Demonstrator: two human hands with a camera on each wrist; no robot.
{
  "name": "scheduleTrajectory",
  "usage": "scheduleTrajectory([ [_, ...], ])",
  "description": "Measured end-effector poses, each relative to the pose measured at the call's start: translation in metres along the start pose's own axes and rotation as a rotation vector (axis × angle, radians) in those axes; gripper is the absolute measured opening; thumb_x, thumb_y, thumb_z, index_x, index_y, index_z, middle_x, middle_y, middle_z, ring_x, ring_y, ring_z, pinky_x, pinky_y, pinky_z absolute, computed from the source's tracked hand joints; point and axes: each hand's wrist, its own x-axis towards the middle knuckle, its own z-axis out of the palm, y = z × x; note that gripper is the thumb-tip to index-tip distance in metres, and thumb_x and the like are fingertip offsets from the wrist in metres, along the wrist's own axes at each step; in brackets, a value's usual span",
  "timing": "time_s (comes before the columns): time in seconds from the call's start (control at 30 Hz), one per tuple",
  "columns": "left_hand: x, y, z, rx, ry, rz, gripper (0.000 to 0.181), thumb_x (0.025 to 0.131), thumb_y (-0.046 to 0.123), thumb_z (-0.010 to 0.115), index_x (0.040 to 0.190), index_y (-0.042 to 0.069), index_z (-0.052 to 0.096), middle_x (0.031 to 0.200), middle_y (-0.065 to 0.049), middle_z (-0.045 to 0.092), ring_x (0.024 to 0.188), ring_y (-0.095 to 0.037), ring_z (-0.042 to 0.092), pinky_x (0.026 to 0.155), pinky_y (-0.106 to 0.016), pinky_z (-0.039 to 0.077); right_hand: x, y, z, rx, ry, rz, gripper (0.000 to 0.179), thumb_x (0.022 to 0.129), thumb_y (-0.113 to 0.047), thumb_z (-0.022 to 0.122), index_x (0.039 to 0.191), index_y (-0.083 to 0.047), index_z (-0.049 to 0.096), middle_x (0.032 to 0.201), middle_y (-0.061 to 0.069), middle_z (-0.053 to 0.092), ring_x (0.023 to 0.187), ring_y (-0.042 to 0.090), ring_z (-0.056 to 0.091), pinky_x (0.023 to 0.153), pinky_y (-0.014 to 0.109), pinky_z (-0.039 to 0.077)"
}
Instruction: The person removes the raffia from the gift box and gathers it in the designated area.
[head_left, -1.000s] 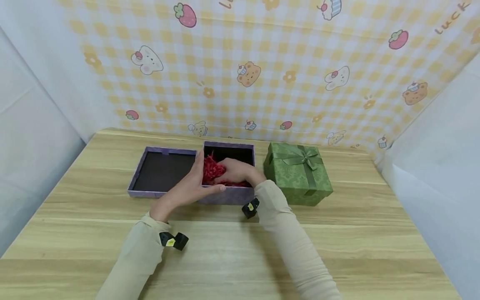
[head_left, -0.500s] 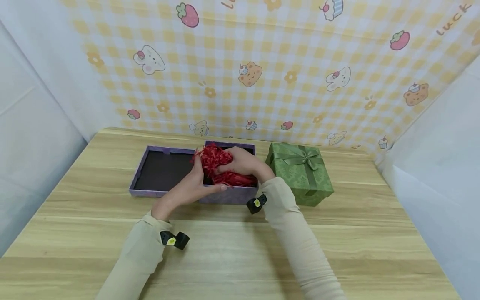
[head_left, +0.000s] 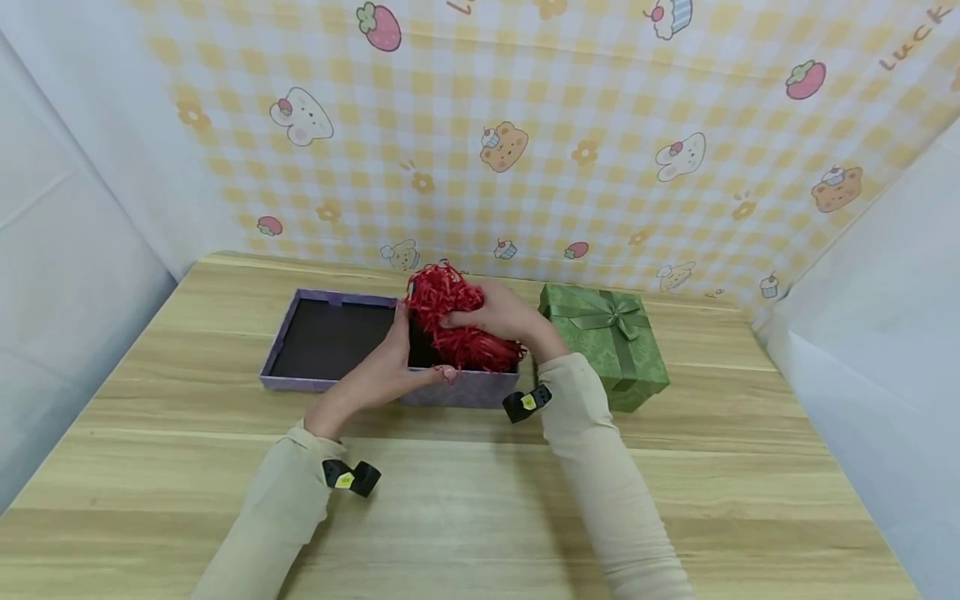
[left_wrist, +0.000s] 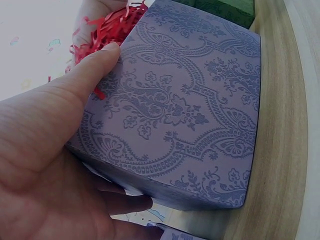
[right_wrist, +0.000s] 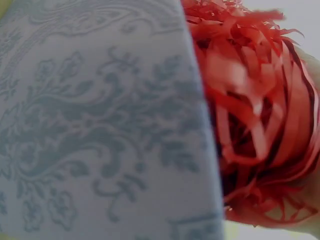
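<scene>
A clump of red shredded paper is lifted partly above the purple box, and my right hand grips it from the right. Some strands trail down over the front right part of the box. My left hand holds the box at its front left corner. In the left wrist view my thumb lies on the patterned front wall, with the other fingers along the adjoining side. A strand touches that thumb. The right wrist view shows red paper strands beside the box wall; the right fingertips are hidden.
The purple box lid lies inside up, left of the box, showing its black inner face. To the right stands a closed green gift box with a ribbon bow. A checkered cloth hangs behind the wooden table.
My right hand has drawn the red shredded paper up out of the purple box and slightly to the right. My left hand has stayed at the box's left corner.
</scene>
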Motion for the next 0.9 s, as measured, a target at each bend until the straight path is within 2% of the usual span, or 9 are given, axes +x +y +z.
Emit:
scheduleTrajectory([
  [0.17,0.000,0.000,0.000,0.006,-0.001,-0.013,0.118,0.081,0.045,0.070,0.144,0.013,-0.025,0.152,-0.010,-0.017,0.139,-0.027,0.003,0.107,-0.047,0.020,-0.004,-0.002,-0.004,0.064,0.029,0.024,0.042,0.084,-0.029,0.070,0.122,-0.015,0.060,0.104,0.001,0.066,0.089,0.013,0.063,0.080,0.031,0.048],
  [0.27,0.000,-0.001,0.000,-0.001,0.001,0.000,0.118,0.081,0.043,0.070,0.144,0.017,-0.026,0.152,-0.009,-0.017,0.139,-0.027,0.004,0.107,-0.047,0.020,-0.009,-0.006,-0.007,0.135,0.052,0.034,0.038,0.083,-0.030,0.070,0.116,-0.014,0.062,0.102,0.001,0.066,0.088,0.015,0.063,0.079,0.032,0.049],
  [0.33,0.001,0.000,-0.001,-0.007,0.007,0.012,0.117,0.081,0.042,0.071,0.144,0.020,-0.025,0.153,-0.007,-0.016,0.139,-0.027,0.005,0.107,-0.047,0.021,-0.013,-0.009,-0.010,0.180,0.073,0.003,0.037,0.083,-0.027,0.071,0.116,-0.013,0.062,0.104,0.002,0.065,0.090,0.016,0.063,0.079,0.033,0.049],
  [0.43,0.001,-0.001,-0.001,0.001,0.002,0.015,0.117,0.081,0.041,0.070,0.144,0.017,-0.026,0.153,-0.011,-0.016,0.139,-0.030,0.006,0.106,-0.049,0.022,-0.020,-0.013,-0.013,0.224,0.094,-0.064,0.041,0.083,-0.023,0.070,0.122,-0.014,0.060,0.109,0.003,0.063,0.095,0.017,0.061,0.083,0.034,0.048],
  [0.5,0.000,0.000,-0.001,0.008,-0.010,-0.021,0.118,0.081,0.045,0.069,0.143,0.016,-0.027,0.152,-0.014,-0.016,0.138,-0.032,0.007,0.105,-0.049,0.024,-0.024,-0.016,-0.016,0.235,0.105,-0.101,0.045,0.083,-0.022,0.070,0.125,-0.014,0.058,0.112,0.003,0.062,0.099,0.017,0.059,0.085,0.035,0.047],
  [0.63,0.000,0.001,-0.001,-0.008,-0.022,-0.057,0.118,0.081,0.046,0.068,0.142,0.016,-0.028,0.151,-0.014,-0.018,0.138,-0.032,0.007,0.104,-0.049,0.026,-0.035,-0.019,-0.019,0.269,0.132,-0.061,0.044,0.082,-0.024,0.071,0.123,-0.014,0.059,0.109,0.003,0.064,0.097,0.018,0.060,0.083,0.035,0.047],
  [0.77,-0.001,0.001,-0.001,-0.025,-0.024,-0.067,0.117,0.082,0.043,0.068,0.142,0.017,-0.029,0.150,-0.010,-0.023,0.139,-0.028,0.000,0.106,-0.048,0.022,-0.047,-0.023,-0.023,0.366,0.140,-0.022,0.039,0.082,-0.020,0.071,0.118,-0.010,0.060,0.104,0.008,0.066,0.091,0.023,0.064,0.079,0.037,0.050],
  [0.9,-0.001,0.002,-0.002,-0.017,-0.036,-0.073,0.114,0.085,0.037,0.067,0.141,0.014,-0.029,0.148,-0.009,-0.027,0.138,-0.029,-0.003,0.106,-0.049,0.022,-0.060,-0.025,-0.028,0.445,0.140,-0.050,0.041,0.083,-0.014,0.069,0.121,-0.005,0.058,0.105,0.013,0.065,0.091,0.026,0.064,0.077,0.038,0.051],
])
